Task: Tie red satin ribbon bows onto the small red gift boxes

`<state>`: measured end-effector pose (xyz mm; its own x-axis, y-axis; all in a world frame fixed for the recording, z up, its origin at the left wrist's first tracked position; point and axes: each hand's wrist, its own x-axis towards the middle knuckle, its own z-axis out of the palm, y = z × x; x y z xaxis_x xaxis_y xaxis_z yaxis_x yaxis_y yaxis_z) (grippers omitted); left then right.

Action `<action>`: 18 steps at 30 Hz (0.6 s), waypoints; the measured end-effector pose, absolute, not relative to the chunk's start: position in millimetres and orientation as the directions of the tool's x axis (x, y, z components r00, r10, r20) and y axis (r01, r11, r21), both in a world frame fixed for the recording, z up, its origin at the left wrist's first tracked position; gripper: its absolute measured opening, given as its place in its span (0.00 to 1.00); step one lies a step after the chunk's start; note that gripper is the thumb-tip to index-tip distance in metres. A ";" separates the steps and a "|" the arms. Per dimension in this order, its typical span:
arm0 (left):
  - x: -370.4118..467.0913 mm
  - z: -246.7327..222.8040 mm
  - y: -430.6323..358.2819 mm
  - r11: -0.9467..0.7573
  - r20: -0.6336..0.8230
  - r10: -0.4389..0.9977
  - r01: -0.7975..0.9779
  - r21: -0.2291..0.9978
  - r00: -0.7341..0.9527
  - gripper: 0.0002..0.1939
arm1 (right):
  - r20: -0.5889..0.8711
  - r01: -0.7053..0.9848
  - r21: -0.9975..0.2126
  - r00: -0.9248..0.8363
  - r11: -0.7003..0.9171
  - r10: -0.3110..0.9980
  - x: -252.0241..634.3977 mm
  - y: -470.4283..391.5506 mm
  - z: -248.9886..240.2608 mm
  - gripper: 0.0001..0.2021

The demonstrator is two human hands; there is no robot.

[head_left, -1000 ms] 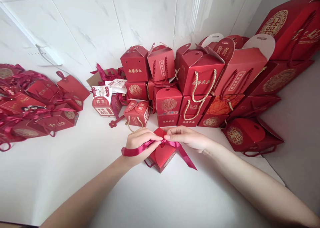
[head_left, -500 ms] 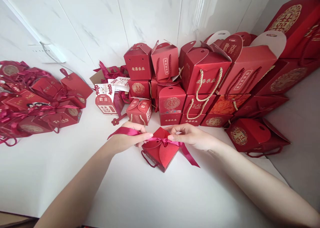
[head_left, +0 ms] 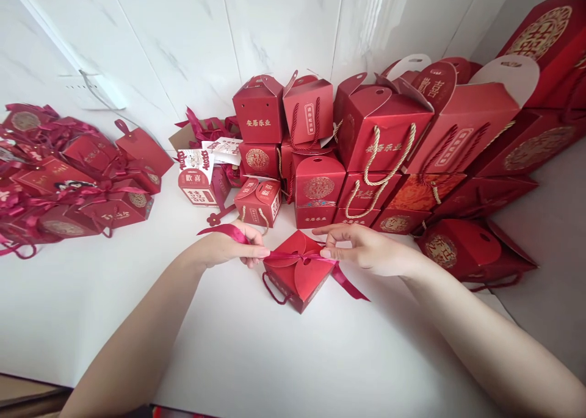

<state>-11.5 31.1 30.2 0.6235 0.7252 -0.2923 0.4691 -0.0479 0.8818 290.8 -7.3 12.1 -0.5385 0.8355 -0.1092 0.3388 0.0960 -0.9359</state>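
A small red box (head_left: 300, 277) with folded petal flaps and a dark red cord handle stands on the white table in front of me. A magenta ribbon (head_left: 286, 257) crosses its top and is knotted at the middle. My left hand (head_left: 242, 247) pinches the ribbon at the box's left side, and a loose length lies over the back of the hand. On the right side, my right hand (head_left: 350, 247) pinches the other part of the ribbon, whose tail hangs down to the table. The ribbon is stretched taut between both hands.
Stacked red gift boxes (head_left: 320, 189) line the tiled wall from the centre to the right. Ribboned boxes (head_left: 68, 180) are piled at the far left. A small box with gold cords (head_left: 259, 207) stands just behind my left hand. The white table (head_left: 256, 357) ends at the lower left.
My hands have drawn apart, left hand leftward and right hand rightward, and the ribbon between them is tighter, its knot smaller. The view has shifted slightly.
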 end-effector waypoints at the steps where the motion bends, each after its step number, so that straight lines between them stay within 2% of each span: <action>1: -11.1 30.9 31.5 -0.038 -0.312 0.723 0.486 0.873 0.617 0.10 | -0.104 0.369 -0.921 -0.535 0.122 0.838 291.8 -7.4 11.9 0.16; 7: -15.8 22.0 40.3 0.080 -0.408 0.654 0.478 0.875 0.637 0.11 | -0.065 0.427 -0.881 -0.534 0.203 0.843 292.0 -10.2 14.5 0.15; 12: -49.3 20.9 52.9 0.230 -0.601 0.384 0.558 0.798 0.701 0.18 | -0.053 0.354 -0.916 -0.573 0.189 0.818 295.4 -8.9 14.1 0.17; 13: -59.1 22.6 54.9 0.273 -0.622 0.385 0.560 0.782 0.682 0.19 | -0.055 0.356 -0.916 -0.570 0.186 0.820 295.8 -8.9 14.8 0.17; 15: -78.9 26.1 57.7 0.281 -0.624 0.416 0.560 0.780 0.661 0.25 | -0.060 0.383 -0.904 -0.557 0.192 0.828 295.1 -10.3 18.1 0.19; 18: -103.2 30.9 59.2 0.183 -0.574 0.393 0.550 0.815 0.719 0.42 | -0.077 0.405 -0.892 -0.577 0.203 0.813 290.1 -15.9 26.2 0.18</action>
